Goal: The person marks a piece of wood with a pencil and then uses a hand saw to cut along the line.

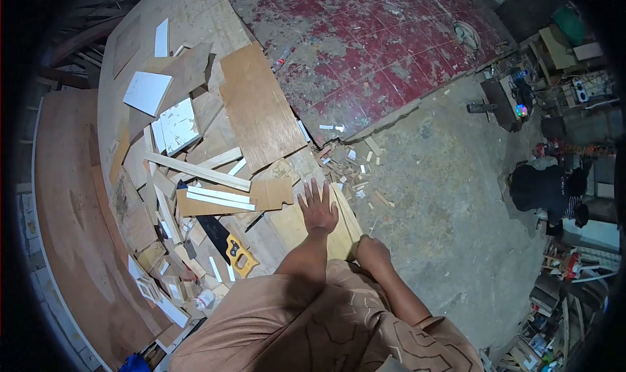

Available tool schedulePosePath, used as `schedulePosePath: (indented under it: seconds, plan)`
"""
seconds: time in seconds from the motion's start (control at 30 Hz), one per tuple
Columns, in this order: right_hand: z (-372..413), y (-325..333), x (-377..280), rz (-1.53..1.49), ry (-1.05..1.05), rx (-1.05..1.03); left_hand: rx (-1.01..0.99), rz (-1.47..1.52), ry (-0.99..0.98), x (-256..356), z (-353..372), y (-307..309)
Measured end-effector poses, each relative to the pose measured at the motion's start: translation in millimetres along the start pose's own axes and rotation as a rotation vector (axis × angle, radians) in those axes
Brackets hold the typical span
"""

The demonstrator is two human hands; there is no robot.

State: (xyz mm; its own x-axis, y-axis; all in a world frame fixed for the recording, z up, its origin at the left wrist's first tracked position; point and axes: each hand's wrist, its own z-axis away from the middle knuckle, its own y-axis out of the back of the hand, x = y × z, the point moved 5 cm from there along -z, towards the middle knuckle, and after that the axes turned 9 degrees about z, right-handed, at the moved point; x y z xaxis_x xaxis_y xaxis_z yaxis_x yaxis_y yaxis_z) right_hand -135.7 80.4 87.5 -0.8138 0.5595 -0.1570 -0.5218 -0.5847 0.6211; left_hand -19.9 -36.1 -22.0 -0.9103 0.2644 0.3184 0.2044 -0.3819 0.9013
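My left hand (pixel 317 209) lies flat with fingers spread on a pale wooden board (pixel 340 227) at the near edge of the workbench. My right hand (pixel 370 252) is closed around the near right edge of that same board. A hand saw with a yellow handle (pixel 232 249) lies on the bench just left of my left arm. A brown patterned garment covers my lap below the hands.
The bench holds a large plywood sheet (pixel 257 106), white panels (pixel 149 91), thin strips (pixel 197 171) and several offcuts. Wood scraps litter the concrete floor (pixel 355 170). A person in dark clothes (pixel 546 191) crouches at the right among tools.
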Motion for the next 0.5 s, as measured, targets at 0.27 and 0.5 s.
schedulePosePath:
  seconds: [0.27,0.5]
  plan:
    - [-132.3,1.5,-63.4,0.066,0.119,-0.111,-0.107,-0.046,0.039,2.8,-0.9,6.0]
    - [-106.1,-6.5,-38.4,-0.047,0.054,0.041,-0.128,-0.095,0.044,2.4,-0.9,-1.8]
